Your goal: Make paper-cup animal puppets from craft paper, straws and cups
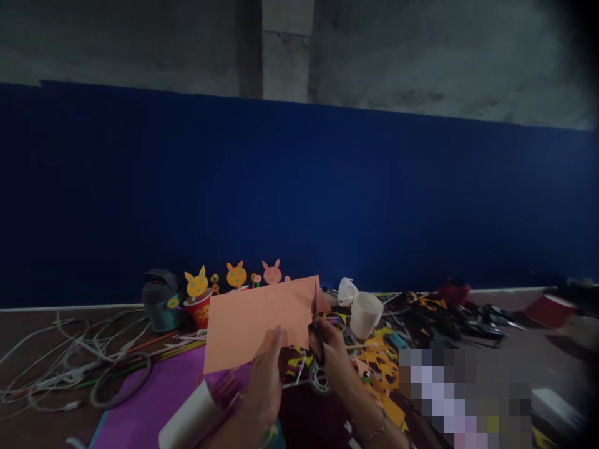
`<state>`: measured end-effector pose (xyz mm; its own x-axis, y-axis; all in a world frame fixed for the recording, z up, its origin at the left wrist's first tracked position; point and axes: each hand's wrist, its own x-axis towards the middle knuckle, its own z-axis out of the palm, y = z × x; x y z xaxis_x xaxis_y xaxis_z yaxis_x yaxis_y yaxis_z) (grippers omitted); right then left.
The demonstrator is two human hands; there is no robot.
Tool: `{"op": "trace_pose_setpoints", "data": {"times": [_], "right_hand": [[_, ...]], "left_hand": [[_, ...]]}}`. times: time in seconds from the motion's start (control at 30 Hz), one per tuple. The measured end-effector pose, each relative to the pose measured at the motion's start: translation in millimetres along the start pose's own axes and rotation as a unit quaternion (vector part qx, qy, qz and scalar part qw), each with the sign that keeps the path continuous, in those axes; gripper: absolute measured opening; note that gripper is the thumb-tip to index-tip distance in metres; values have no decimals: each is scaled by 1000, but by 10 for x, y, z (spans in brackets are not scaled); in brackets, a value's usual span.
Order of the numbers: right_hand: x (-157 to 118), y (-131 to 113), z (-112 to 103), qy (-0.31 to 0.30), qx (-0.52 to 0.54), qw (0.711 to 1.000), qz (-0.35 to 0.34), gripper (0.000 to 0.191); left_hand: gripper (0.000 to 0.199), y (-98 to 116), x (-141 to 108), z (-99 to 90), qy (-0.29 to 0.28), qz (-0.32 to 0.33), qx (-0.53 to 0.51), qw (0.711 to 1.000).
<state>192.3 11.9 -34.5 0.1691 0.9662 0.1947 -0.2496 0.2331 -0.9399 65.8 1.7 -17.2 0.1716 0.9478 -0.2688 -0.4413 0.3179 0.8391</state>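
Observation:
An orange sheet of paper (243,327) is held up in front of me, with faint drawn outlines near its upper right. My left hand (267,377) grips its lower edge, thumb on the front face; the other fingers are hidden behind the paper. In my right hand (334,355) is a pair of dark-handled scissors (317,343), fingers wrapped round the handles. The blades point upward and lie at the sheet's right edge. Whether the blades are spread or closed is hard to make out.
Behind the sheet stand animal-face cutouts (236,274), one in a red cup (202,317). A teal container (161,305) and white cables (70,355) are left. Purple paper (145,396) lies below. To the right are a white cup (365,315), yellow scraps (381,362) and a tape roll (319,378).

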Motion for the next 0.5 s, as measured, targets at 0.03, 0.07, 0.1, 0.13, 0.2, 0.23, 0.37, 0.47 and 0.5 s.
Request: {"op": "trace_pose_setpoints", "data": {"times": [0.03, 0.07, 0.1, 0.13, 0.2, 0.23, 0.37, 0.47, 0.5], "right_hand": [[7, 10, -9, -2, -1, 1000, 1, 26], [14, 17, -20, -4, -3, 1000, 3, 25], [21, 22, -31, -7, -7, 1000, 6, 24], [27, 26, -42, -7, -11, 1000, 6, 23], [38, 31, -59, -8, -19, 1000, 2, 22], [42, 30, -63, -9, -20, 1000, -2, 23], [38, 4, -38, -15, -6, 1000, -7, 21], [29, -15, -5, -17, 11, 1000, -3, 21], [28, -16, 0, -17, 15, 1000, -3, 22]], "left_hand": [[46, -10, -5, 3, -3, 13, -20, 1000], [40, -19, -6, 4, -3, 25, -43, 999], [35, -27, -4, 5, 0, 33, -64, 997], [33, -33, 0, 7, 5, 35, -78, 996], [30, -43, 6, 14, 15, 32, -95, 995], [29, -48, 7, 20, 17, 29, -100, 994], [27, -65, -7, 50, 17, 30, -102, 994], [25, -74, -24, 62, 13, 43, -91, 995], [26, -74, -29, 63, 13, 46, -90, 995]]}}
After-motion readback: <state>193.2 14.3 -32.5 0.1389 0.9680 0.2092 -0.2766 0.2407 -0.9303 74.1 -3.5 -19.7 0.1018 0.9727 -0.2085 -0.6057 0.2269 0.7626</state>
